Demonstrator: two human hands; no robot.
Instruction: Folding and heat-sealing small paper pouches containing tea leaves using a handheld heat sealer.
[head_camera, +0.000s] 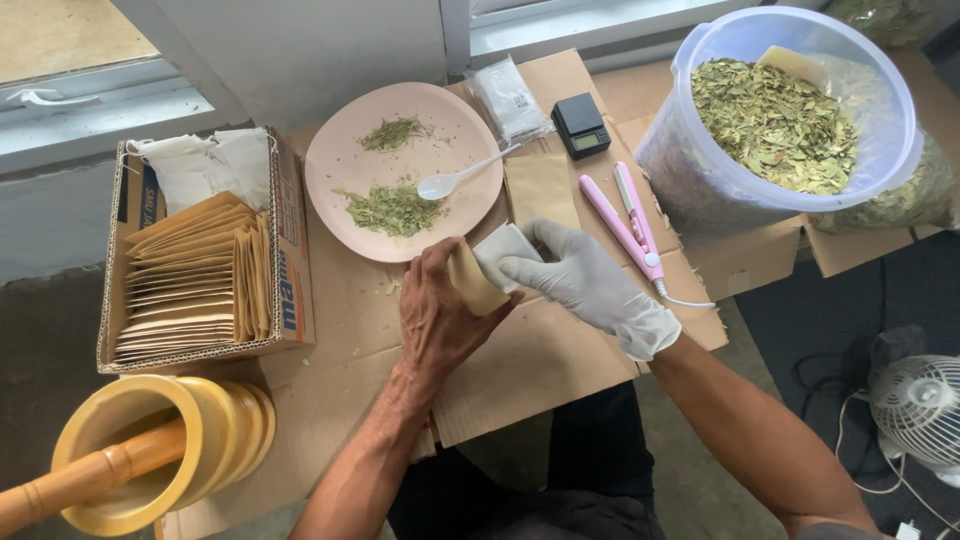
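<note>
left hand (440, 315) closed round brown paper pouch (473, 283) | gloved right hand (580, 280) pinching white tea bag (503, 250) | both likely light, soft, easy to crush; best held by edges

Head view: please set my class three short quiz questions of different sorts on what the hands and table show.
1. True or false: the right hand wears a white glove.
2. What does the left hand hold? A) a brown pouch B) the spoon C) the pestle
3. Fill in: the white spoon rests on the pink ____.

Key: 1 true. 2 A; the pouch is gripped while the right hand pushes a white sachet into it. 3 plate, beside crushed leaves.
</note>
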